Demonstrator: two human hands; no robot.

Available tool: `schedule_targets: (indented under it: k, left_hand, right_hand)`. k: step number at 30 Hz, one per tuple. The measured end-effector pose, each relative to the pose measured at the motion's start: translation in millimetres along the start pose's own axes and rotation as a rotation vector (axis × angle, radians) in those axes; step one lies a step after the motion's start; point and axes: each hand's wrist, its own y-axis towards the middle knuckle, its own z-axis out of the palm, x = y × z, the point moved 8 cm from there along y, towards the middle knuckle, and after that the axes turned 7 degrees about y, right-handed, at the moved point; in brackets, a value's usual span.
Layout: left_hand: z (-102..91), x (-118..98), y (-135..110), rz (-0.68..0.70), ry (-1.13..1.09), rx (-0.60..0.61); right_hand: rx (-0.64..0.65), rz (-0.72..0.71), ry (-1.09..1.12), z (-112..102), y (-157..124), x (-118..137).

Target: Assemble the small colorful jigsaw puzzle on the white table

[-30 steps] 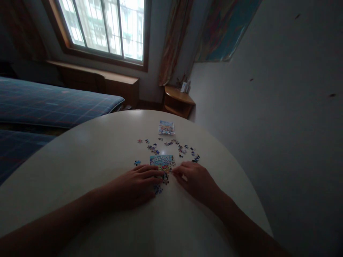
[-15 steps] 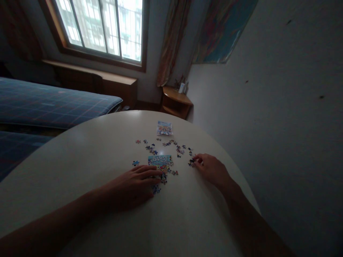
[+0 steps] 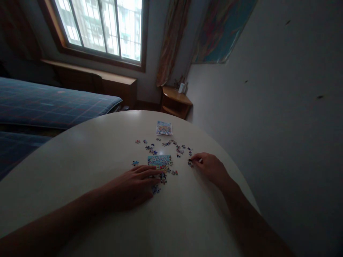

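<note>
My left hand (image 3: 139,185) lies flat with its fingers stretched over the lower left of a partly joined jigsaw puzzle (image 3: 159,160), hiding part of it. The puzzle's top strip is light blue with large pale lettering. Out to the right, my right hand (image 3: 210,167) has thumb and forefinger pinched at a small dark puzzle piece (image 3: 190,160). Another piece lies just below those fingertips. Loose puzzle pieces (image 3: 179,150) are scattered in an arc beyond the puzzle, and a single blue piece (image 3: 135,163) sits to its left.
A small printed packet (image 3: 164,128) rests toward the far side of the round white table (image 3: 107,142). Past the table stand a bed with a plaid mattress (image 3: 53,103) at left and a wooden corner shelf (image 3: 175,94). The wall (image 3: 254,125) runs along the right.
My right hand has shifted very slightly left and up, its fingertips closing in on the dark piece. My left hand stays on the puzzle.
</note>
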Motion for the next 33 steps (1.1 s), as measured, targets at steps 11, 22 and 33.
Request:
schedule_targets:
  k: [11, 22, 33]
  left_hand:
    - [-0.6, -0.1, 0.4, -0.007, -0.01, -0.015]
    - [-0.9, 0.5, 0.4, -0.016, -0.027, -0.012]
    - [-7.9, -3.4, 1.4, 0.01, -0.029, -0.037]
  right_hand:
    - [0.086, -0.036, 0.113, 6.7, -7.6, 15.6]
    - [0.142, -0.153, 0.161, 15.5, -10.7, 27.3]
    - [0.162, -0.099, 0.125, 15.2, -8.5, 18.5]
